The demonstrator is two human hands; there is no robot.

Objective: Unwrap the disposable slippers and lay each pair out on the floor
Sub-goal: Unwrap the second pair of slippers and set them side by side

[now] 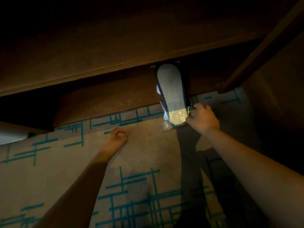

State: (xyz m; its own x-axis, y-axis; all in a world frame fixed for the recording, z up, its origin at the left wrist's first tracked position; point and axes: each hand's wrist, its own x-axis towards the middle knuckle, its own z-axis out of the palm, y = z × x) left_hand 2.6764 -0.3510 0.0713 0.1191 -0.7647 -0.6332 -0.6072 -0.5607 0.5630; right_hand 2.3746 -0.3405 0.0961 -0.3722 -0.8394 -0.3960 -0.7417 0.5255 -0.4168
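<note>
A pair of disposable slippers in clear plastic wrap [171, 91] lies sole-up, its ribbed grey sole facing me. The far end rests on a low dark wooden shelf [107, 97] and the near end sticks out over the carpet. My right hand [203, 118] grips the near right edge of the wrapped pack. My left hand [116, 137] hovers over the carpet to the left of the pack, fingers loosely curled, holding nothing.
The floor is beige carpet with teal line patterns [131, 186]. Dark wooden furniture fills the upper half, with a slanted wooden panel [263, 46] at the right. A white object [11, 134] shows at the left edge. Lighting is dim.
</note>
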